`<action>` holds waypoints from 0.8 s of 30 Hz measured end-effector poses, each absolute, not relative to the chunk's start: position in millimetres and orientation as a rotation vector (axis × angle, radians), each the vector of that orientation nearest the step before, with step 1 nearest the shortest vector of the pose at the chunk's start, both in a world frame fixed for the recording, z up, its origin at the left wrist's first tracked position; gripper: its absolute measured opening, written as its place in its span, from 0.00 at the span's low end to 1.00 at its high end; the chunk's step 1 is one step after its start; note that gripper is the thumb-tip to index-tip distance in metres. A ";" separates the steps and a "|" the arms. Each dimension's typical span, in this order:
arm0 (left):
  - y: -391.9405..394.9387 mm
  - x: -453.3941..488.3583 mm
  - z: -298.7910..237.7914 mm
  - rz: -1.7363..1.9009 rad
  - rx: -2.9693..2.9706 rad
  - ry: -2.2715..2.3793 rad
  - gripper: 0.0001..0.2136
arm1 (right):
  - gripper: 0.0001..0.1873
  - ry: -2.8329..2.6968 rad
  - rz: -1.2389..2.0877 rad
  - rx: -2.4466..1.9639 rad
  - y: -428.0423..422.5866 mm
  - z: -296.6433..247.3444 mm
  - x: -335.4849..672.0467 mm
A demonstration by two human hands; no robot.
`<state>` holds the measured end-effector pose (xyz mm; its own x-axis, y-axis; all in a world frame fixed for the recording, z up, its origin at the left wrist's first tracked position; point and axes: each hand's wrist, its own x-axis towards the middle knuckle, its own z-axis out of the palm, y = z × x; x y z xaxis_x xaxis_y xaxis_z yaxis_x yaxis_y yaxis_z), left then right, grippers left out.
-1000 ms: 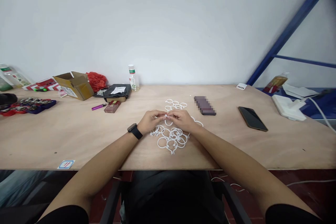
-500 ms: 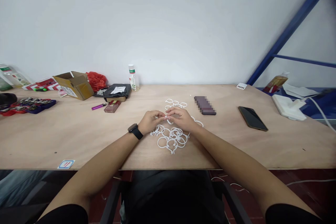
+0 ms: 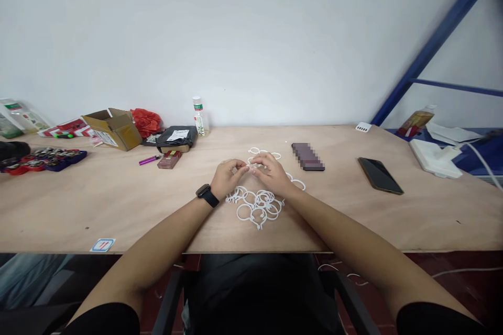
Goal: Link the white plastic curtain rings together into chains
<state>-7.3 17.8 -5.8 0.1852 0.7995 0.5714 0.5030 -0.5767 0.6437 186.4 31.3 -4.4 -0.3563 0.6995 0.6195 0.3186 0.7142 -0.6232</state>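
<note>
My left hand [image 3: 228,177] and my right hand [image 3: 272,172] meet over the table, thumbs and fingertips pinched together. Between them is a small white plastic ring [image 3: 251,167], mostly hidden by the fingers. Just below my hands lies a loose pile of white plastic rings [image 3: 244,212] with small clip-like ends, many overlapping. More white rings [image 3: 276,156] lie beyond my fingers, partly covered by my right hand. Beside my right wrist rests another white ring [image 3: 299,184].
On the right are a dark phone [image 3: 379,175], a pixelated dark item [image 3: 308,157] and a white power strip [image 3: 434,158]. To the left stand a cardboard box [image 3: 121,133], a black package [image 3: 176,137], a maroon pack [image 3: 170,159], a purple lighter [image 3: 149,159] and a bottle [image 3: 199,118].
The held ring hung visibly below my fingertips before; now it is mostly hidden between them. My fingers have shifted slightly upward, and the whole view has moved a little.
</note>
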 end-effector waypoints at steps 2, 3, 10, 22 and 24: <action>19.4 -7.4 -6.2 1.379 2.077 1.279 0.12 | 0.09 -2.010 0.379 -0.798 32.0 -5.4 188.3; 19.9 -7.7 -6.7 1.382 2.053 1.279 0.12 | 0.07 -2.055 0.344 -0.796 32.4 -6.0 189.3; 23.7 -19.3 -10.4 1.340 2.204 1.347 0.13 | 0.09 -2.169 0.132 -0.938 47.7 -11.7 203.0; 34.1 -28.8 -20.5 0.960 2.404 1.508 0.10 | 0.15 -2.366 0.501 -1.421 77.2 1.0 267.4; 33.2 -27.8 -20.8 0.914 2.419 1.504 0.11 | 0.16 -2.386 0.580 -1.416 78.2 1.5 275.0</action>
<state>-27.8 33.2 -20.8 0.3119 0.8542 0.4160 0.7626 -0.4862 0.4266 275.0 78.2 1.5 -0.4657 0.8832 0.0550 0.7595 0.4309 -0.4873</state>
